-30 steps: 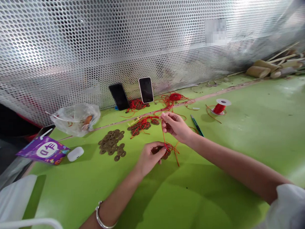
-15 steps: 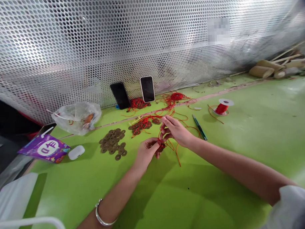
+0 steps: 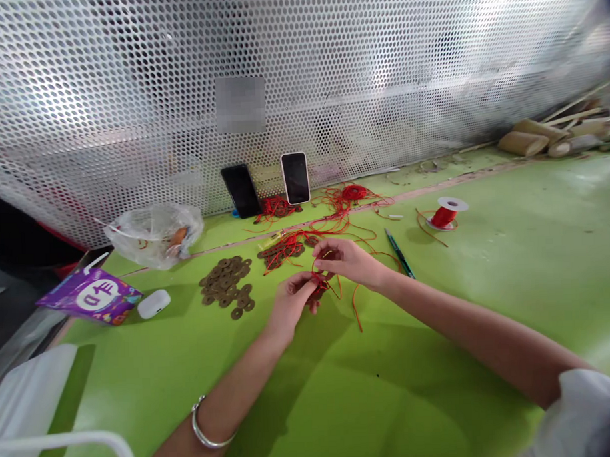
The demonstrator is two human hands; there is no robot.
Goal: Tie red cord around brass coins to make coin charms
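Observation:
My left hand pinches a small bundle of brown coins tied with red cord just above the green table. My right hand is closed on the same red cord close beside it, fingertips nearly touching the left hand's. Loose cord ends trail down toward the table. A pile of loose brown coins lies to the left of my hands. Behind them sits a heap of coins strung on red cord.
Two phones lean on the perforated metal wall. A red cord spool, a green pen-like tool, tangled red cord, a plastic bag, a white earbud case, a purple packet and bamboo pieces lie around.
My right hand came down and left from a raised pull on the cord until it met my left hand. My left hand lifted slightly with the coin bundle.

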